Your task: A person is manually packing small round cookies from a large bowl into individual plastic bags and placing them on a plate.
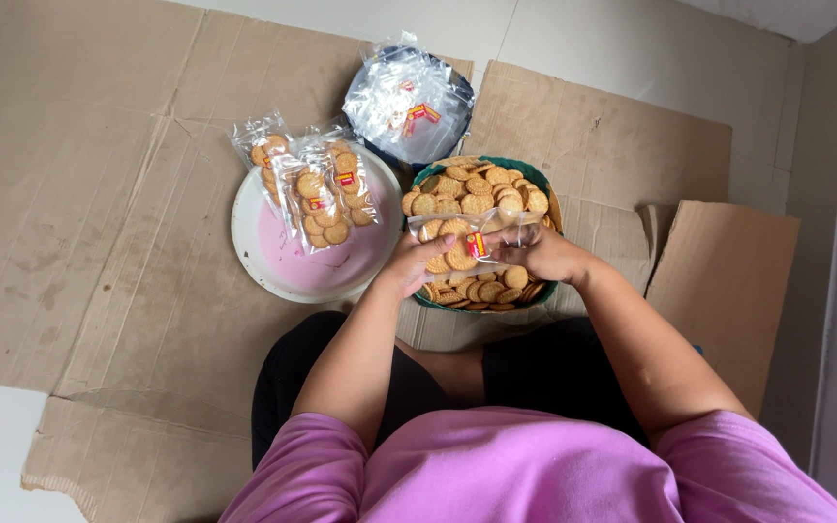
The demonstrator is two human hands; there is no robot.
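Flattened cardboard sheets are spread over the floor, and their far and near edges are cut off by the frame. On them a pale round plate with a pink centre is set, partly covered by several filled clear packets of biscuits. Just beside it, on the right, a green basket heaped with loose round biscuits is seen; its near rim is largely hidden behind the hands. Beyond both, a dark container stuffed with empty clear bags is placed, little of its rim being visible.

A clear packet partly filled with biscuits is held over the basket between both hands. The left hand is closed on its left end, the fingers curled around the plastic. The right hand is closed on its right end, where the mouth of the bag seems to be pinched; the fingertips are hidden by the plastic, so the exact grip cannot be made out
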